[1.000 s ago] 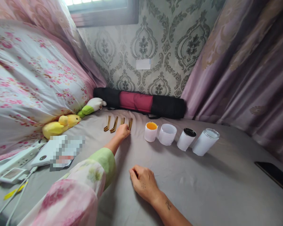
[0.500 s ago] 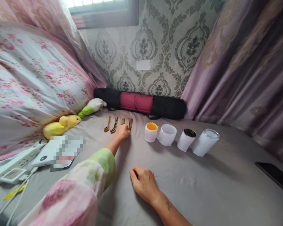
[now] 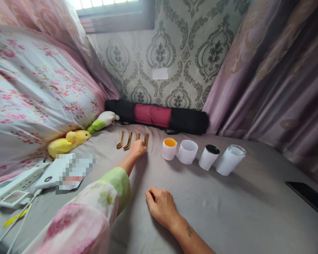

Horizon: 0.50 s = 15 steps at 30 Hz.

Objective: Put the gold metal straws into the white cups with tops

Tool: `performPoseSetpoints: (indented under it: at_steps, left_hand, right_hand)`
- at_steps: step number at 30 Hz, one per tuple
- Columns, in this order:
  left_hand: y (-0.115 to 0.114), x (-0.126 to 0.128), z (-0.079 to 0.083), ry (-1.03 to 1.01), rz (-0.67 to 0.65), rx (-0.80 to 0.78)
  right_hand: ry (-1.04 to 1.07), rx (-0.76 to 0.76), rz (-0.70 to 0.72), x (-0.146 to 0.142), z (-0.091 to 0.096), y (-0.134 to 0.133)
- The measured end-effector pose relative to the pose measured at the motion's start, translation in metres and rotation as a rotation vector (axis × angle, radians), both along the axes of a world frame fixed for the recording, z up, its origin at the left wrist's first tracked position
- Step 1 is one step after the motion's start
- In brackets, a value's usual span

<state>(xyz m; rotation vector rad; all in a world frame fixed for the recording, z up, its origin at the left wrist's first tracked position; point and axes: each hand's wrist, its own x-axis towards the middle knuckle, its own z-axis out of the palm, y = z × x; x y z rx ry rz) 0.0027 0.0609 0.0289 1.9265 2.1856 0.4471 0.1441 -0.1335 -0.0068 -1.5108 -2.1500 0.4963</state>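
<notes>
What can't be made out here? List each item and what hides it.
Head view only:
- Gold bent pieces: the left hand covers the lower ends of two; grip unclear.
- Blurred patch beside the yellow plush: masks whatever lies there.
- Dark flat object: cut by the right edge.
- Right hand: fingertips curl under, palm hidden.
- Cups: contents too small to tell.

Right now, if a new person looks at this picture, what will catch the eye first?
First, the four white cups in a row on the grey sheet, the leftmost cup orange inside. Just left of them, the left hand touches the gold bent straws, while the right hand rests nearer, fingers curled. Behind, a black and red bag lies along the wall.
</notes>
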Motion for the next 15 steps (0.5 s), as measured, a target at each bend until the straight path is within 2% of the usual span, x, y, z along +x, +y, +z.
performPoseSetpoints:
  at_steps: [15]
  left_hand:
    - [0.0096, -0.0016, -0.0004, -0.238, 0.060, 0.047]
  right_hand:
    - [0.018, -0.002, 0.008, 0.0004, -0.0013, 0.0012]
